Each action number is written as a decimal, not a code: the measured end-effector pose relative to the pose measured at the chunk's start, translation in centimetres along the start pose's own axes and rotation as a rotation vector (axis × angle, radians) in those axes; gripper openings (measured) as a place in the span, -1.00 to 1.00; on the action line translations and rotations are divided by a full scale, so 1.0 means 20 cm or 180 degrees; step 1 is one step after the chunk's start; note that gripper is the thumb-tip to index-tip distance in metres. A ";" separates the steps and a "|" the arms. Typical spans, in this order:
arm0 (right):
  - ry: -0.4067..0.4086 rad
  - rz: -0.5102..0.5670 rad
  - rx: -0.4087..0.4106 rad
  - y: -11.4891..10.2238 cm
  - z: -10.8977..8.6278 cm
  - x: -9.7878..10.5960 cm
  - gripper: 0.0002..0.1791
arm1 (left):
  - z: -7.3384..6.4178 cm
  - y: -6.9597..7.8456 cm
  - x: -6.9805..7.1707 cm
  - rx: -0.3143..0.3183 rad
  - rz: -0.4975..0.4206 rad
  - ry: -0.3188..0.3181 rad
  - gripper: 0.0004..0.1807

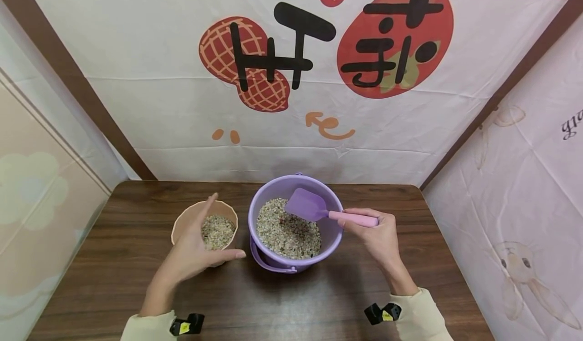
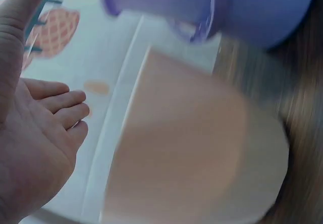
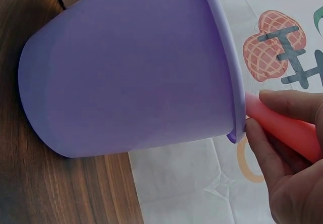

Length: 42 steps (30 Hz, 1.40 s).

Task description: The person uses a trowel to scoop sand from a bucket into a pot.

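My right hand (image 1: pixel 375 232) grips the pink handle of a toy shovel (image 1: pixel 307 205) at the right rim of a purple bucket (image 1: pixel 334 240). The shovel's purple blade lies over the bucket's mouth, above a bed of coarse, gravel-like grains (image 1: pixel 287 232). In the right wrist view, fingers and thumb are closed round the handle (image 3: pixel 282 125) beside the rim. My left hand (image 1: pixel 189 255), thumb and fingers spread wide, hovers over the near left side of a peach-coloured pot (image 1: pixel 184 219) that also holds grains. The left wrist view shows the open palm (image 2: pixel 38 148) apart from the pot's wall (image 2: pixel 176 143).
Pot and bucket stand side by side on a dark wooden table (image 1: pixel 319 300). The bucket's purple carrying handle (image 1: pixel 266 265) hangs down at its near left side. Behind the table rises a white printed cloth (image 1: pixel 182 154), with more cloth walls left and right.
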State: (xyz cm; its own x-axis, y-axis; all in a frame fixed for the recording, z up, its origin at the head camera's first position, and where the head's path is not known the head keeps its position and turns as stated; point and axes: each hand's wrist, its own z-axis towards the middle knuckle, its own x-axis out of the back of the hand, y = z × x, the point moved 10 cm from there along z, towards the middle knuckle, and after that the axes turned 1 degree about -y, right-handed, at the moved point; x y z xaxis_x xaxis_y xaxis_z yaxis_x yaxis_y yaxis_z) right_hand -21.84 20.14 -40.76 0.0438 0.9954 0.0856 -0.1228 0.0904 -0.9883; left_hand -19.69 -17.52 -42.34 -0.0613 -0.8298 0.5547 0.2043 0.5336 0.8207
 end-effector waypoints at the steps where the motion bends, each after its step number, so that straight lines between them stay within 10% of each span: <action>1: 0.0002 -0.0007 0.0000 0.00 0.00 0.00 -0.60 | 0.01 0.02 -0.03 -0.0026 -0.0009 -0.0045 0.49; 14: -0.0096 -0.0028 0.0020 0.00 0.00 -0.02 -0.61 | 0.13 0.16 -0.29 -0.0303 -0.0187 -0.0437 0.64; 42: -0.0908 -0.1938 0.0308 -0.23 0.02 -0.21 -0.80 | 0.16 0.18 -0.33 -0.0401 -0.0405 -0.0535 0.62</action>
State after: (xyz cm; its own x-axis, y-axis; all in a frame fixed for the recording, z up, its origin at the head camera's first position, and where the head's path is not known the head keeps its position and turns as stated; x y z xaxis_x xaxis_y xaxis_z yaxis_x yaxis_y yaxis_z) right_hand -21.87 15.64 -36.54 -0.1283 0.7346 0.6663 -0.2478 0.6268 -0.7387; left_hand -21.75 -9.57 -42.58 -0.2538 -0.8445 0.4717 0.3043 0.3931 0.8677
